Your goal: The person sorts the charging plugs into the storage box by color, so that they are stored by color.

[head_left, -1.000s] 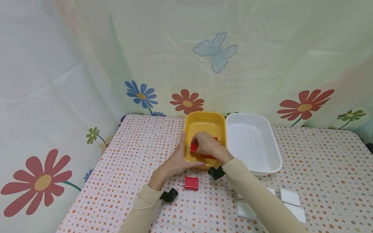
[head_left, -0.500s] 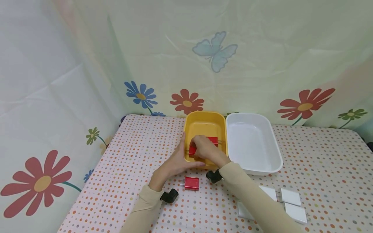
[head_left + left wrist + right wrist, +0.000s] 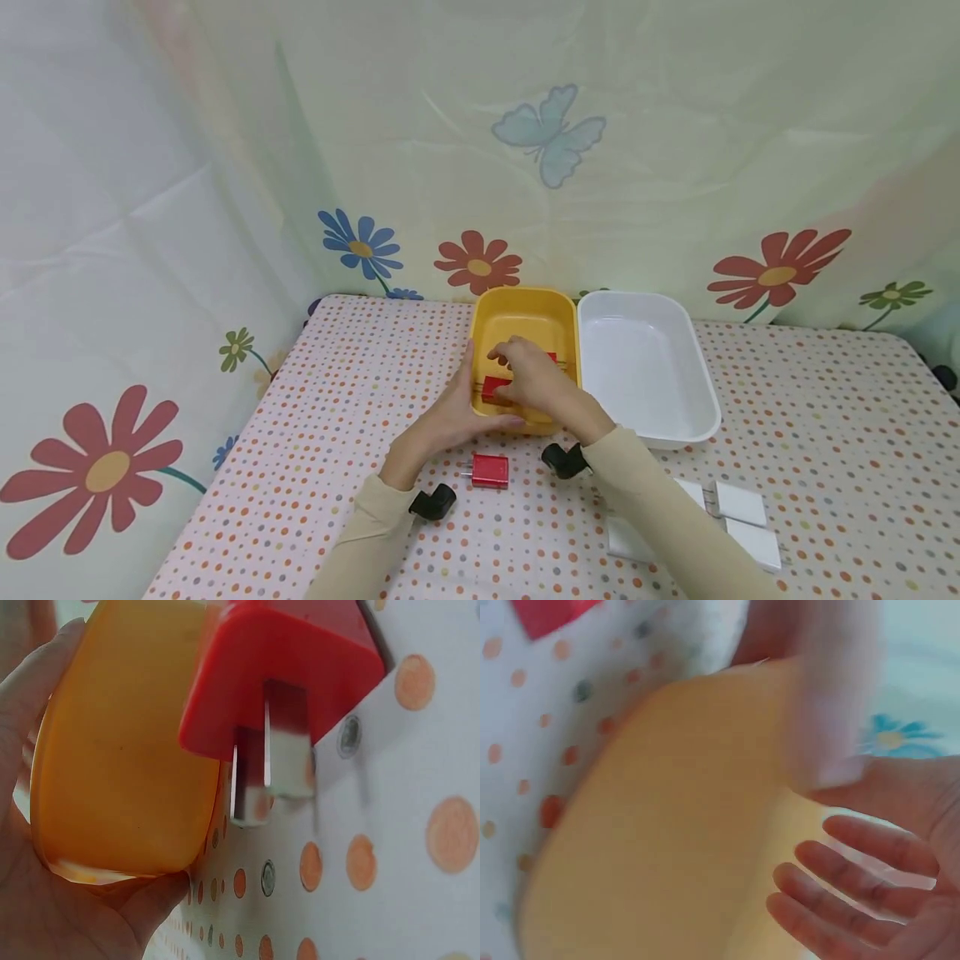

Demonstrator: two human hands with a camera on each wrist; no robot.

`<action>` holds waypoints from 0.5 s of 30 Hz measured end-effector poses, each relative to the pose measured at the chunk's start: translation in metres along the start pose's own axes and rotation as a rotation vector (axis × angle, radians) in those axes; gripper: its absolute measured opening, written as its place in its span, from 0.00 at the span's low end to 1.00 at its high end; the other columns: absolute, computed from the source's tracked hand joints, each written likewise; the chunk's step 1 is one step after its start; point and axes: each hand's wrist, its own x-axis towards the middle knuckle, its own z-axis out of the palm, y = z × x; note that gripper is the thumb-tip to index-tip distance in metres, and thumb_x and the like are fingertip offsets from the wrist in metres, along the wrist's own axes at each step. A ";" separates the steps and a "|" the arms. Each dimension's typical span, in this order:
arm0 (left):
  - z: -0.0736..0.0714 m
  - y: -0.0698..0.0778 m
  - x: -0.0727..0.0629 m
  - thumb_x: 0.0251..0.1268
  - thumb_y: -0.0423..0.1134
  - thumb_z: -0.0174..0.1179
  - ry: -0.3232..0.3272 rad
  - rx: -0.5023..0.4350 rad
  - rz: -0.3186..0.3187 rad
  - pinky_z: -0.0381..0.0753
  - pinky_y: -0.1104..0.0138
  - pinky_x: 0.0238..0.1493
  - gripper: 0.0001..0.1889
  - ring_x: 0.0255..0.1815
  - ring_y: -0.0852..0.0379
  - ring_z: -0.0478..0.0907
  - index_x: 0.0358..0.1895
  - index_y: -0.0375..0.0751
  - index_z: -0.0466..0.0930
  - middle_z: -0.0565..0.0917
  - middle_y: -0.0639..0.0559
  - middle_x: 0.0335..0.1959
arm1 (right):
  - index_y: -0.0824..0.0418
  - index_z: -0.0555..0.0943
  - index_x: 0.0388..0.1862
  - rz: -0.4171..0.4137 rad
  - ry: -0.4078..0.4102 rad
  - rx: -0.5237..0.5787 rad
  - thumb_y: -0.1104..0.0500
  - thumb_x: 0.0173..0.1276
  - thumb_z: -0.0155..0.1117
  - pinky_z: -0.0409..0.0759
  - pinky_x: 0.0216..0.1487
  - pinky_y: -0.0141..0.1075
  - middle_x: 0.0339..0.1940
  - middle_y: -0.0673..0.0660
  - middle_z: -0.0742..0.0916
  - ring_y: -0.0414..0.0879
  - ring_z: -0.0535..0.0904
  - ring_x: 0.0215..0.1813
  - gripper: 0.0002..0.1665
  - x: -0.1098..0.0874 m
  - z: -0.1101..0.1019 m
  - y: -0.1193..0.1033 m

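In the head view, my left hand (image 3: 447, 414) holds the near left corner of a yellow plastic tray (image 3: 519, 304), thumb along the near rim and fingers along the left wall. The left wrist view shows this hand (image 3: 52, 900) curving about the tray's outer wall (image 3: 127, 750). Over the tray, my right hand (image 3: 536, 379) has loosened fingers with nothing between them. Just beneath it lies a red plug-in charger (image 3: 493, 389) with metal prongs. Another red charger (image 3: 552, 357) is partly hidden by the right hand. In the right wrist view, the right fingers (image 3: 855, 900) are spread apart.
Against the yellow tray's right side stands a white tray (image 3: 648, 367). One red charger (image 3: 490, 472) lies on the dotted tablecloth (image 3: 375, 358) near my left wrist. Several white chargers (image 3: 740, 503) lie at the front right, some behind my right sleeve (image 3: 667, 508). A floral curtain (image 3: 637, 167) hangs behind.
My right fingers have let go of the red charger in the near left part of the yellow tray and opened, shifting slightly right. My left hand stays on the tray.
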 end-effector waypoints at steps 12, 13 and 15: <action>-0.002 -0.001 0.002 0.58 0.55 0.78 -0.005 0.009 0.033 0.67 0.48 0.75 0.70 0.77 0.48 0.60 0.86 0.57 0.23 0.52 0.47 0.84 | 0.68 0.85 0.53 -0.237 0.168 0.000 0.68 0.57 0.83 0.86 0.44 0.36 0.46 0.57 0.83 0.47 0.77 0.42 0.25 -0.072 -0.039 -0.039; -0.002 -0.001 0.002 0.58 0.54 0.78 -0.008 0.006 0.040 0.67 0.49 0.75 0.70 0.77 0.47 0.61 0.86 0.56 0.23 0.52 0.47 0.84 | 0.67 0.86 0.52 -0.249 0.165 0.007 0.67 0.56 0.84 0.86 0.45 0.37 0.45 0.56 0.83 0.47 0.78 0.42 0.25 -0.076 -0.037 -0.040; -0.002 -0.001 0.002 0.58 0.54 0.78 -0.010 -0.001 0.045 0.68 0.49 0.75 0.70 0.76 0.47 0.61 0.86 0.55 0.23 0.52 0.46 0.84 | 0.67 0.87 0.50 -0.267 0.143 0.023 0.67 0.56 0.84 0.87 0.48 0.38 0.45 0.56 0.84 0.48 0.80 0.44 0.23 -0.084 -0.032 -0.042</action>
